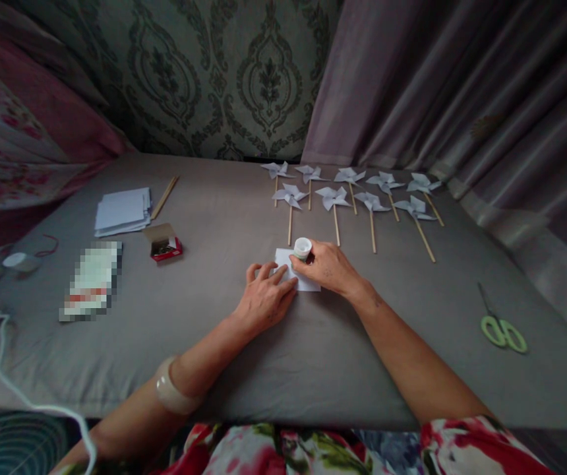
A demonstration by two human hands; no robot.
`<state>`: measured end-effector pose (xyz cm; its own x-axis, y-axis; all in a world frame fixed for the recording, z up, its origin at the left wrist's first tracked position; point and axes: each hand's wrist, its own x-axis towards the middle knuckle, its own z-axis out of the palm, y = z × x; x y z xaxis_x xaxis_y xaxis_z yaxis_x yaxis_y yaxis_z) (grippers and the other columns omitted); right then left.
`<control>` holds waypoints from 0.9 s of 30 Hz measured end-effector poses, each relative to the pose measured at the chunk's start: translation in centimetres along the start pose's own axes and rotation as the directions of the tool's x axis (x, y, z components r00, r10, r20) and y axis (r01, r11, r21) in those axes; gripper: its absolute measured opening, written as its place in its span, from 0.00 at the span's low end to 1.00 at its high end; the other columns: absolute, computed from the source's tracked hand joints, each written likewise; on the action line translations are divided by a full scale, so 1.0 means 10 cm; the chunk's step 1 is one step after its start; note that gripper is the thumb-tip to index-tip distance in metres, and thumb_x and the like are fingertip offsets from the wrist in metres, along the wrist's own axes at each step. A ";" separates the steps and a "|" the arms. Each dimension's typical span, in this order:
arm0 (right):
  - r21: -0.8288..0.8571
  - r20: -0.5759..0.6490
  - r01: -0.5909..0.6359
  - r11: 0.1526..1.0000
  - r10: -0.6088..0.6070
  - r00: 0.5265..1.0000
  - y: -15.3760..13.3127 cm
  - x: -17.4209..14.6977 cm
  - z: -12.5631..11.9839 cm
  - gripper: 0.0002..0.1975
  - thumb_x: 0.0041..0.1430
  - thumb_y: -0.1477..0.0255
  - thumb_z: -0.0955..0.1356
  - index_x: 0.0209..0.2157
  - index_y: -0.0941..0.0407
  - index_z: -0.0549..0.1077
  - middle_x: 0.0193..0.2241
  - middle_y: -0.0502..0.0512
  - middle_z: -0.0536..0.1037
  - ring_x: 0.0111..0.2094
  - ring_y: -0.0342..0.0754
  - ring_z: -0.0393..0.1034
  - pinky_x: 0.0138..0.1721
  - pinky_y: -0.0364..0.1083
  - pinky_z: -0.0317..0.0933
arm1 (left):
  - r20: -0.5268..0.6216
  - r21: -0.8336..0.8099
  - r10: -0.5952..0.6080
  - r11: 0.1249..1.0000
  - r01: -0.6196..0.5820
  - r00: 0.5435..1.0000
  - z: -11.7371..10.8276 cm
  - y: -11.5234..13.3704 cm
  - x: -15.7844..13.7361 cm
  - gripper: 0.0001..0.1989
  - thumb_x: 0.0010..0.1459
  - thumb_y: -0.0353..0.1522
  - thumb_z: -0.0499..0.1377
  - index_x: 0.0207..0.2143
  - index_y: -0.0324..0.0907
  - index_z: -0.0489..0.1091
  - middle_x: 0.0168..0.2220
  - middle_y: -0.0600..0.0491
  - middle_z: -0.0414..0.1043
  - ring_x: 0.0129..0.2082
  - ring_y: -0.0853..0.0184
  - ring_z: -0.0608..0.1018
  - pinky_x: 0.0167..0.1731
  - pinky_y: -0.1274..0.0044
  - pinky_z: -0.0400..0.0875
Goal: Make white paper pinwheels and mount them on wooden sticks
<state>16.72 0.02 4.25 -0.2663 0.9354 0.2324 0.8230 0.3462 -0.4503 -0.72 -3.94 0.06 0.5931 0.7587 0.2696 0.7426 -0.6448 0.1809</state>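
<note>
A small white piece of paper [309, 285] lies on the cloth-covered surface in front of me. My left hand [268, 292] rests on its left part, fingers stretched out and slightly bent, holding nothing. Around a small white round cap [302, 247], the fingers of my right hand [330, 265] are closed. The cap stands over the upper part of the paper, its round top facing up; whether it touches the paper is hidden. Beyond my hands, several white paper pinwheels [333, 198] on wooden sticks lie in two rows.
On the left are a stack of white paper [121, 211], wooden sticks [165, 197], an open red box [165, 248] with small metal pieces and a blurred packet [93, 280]. Green-handled scissors [504, 331] lie right. A white cable [31, 404] hangs over the front left edge.
</note>
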 end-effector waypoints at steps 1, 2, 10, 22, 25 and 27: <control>0.027 0.001 0.016 1.000 -0.016 1.000 0.01 -0.01 0.00 0.09 0.56 0.66 0.66 0.28 0.57 0.71 0.25 0.53 0.76 0.25 0.44 0.65 0.29 0.42 0.54 | 0.000 0.001 0.002 1.000 -0.002 1.000 0.00 0.00 0.00 0.15 0.64 0.36 0.49 0.47 0.48 0.72 0.54 0.48 0.70 0.53 0.52 0.66 0.51 0.56 0.53; 0.055 0.011 0.031 0.998 -0.032 0.999 0.02 -0.01 0.01 0.08 0.56 0.66 0.66 0.28 0.57 0.71 0.25 0.52 0.75 0.25 0.43 0.65 0.29 0.42 0.54 | 0.000 0.001 0.002 1.000 -0.002 1.000 -0.01 0.00 0.00 0.15 0.64 0.36 0.49 0.47 0.48 0.72 0.54 0.48 0.70 0.53 0.52 0.66 0.51 0.56 0.53; 0.071 -0.006 0.020 0.997 -0.020 1.000 0.04 0.02 0.01 0.08 0.55 0.66 0.66 0.27 0.57 0.70 0.23 0.51 0.73 0.23 0.42 0.61 0.28 0.42 0.52 | 0.000 -0.032 -0.009 0.999 0.009 1.000 -0.01 0.01 0.01 0.14 0.64 0.35 0.50 0.47 0.48 0.72 0.53 0.47 0.70 0.53 0.52 0.66 0.51 0.55 0.53; 0.104 0.046 0.026 0.994 -0.031 0.998 0.04 0.03 -0.01 0.09 0.54 0.66 0.66 0.25 0.56 0.68 0.22 0.49 0.72 0.23 0.41 0.60 0.27 0.41 0.51 | 0.019 0.013 -0.015 1.000 0.015 1.000 -0.03 0.02 0.01 0.14 0.64 0.36 0.49 0.47 0.49 0.72 0.54 0.48 0.70 0.53 0.52 0.65 0.51 0.56 0.52; 0.103 0.037 0.009 0.995 -0.013 0.999 0.05 0.03 -0.01 0.09 0.54 0.66 0.66 0.25 0.56 0.69 0.22 0.49 0.72 0.22 0.41 0.59 0.26 0.41 0.50 | 0.021 0.016 -0.016 1.000 0.016 1.000 -0.03 0.02 0.01 0.14 0.64 0.36 0.50 0.47 0.49 0.72 0.54 0.49 0.70 0.53 0.53 0.65 0.51 0.56 0.52; 0.100 0.012 0.014 0.995 -0.015 1.000 0.06 0.03 -0.01 0.09 0.54 0.66 0.66 0.26 0.56 0.69 0.22 0.50 0.72 0.22 0.41 0.59 0.27 0.41 0.51 | 0.024 0.008 -0.015 1.000 0.015 1.000 -0.03 0.02 0.01 0.13 0.64 0.36 0.50 0.46 0.49 0.72 0.54 0.49 0.70 0.53 0.53 0.65 0.51 0.57 0.52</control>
<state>17.18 0.46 4.15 -0.2847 0.9308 0.2290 0.7648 0.3646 -0.5312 -0.62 -3.96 0.39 0.5888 0.7705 0.2444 0.7540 -0.6325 0.1774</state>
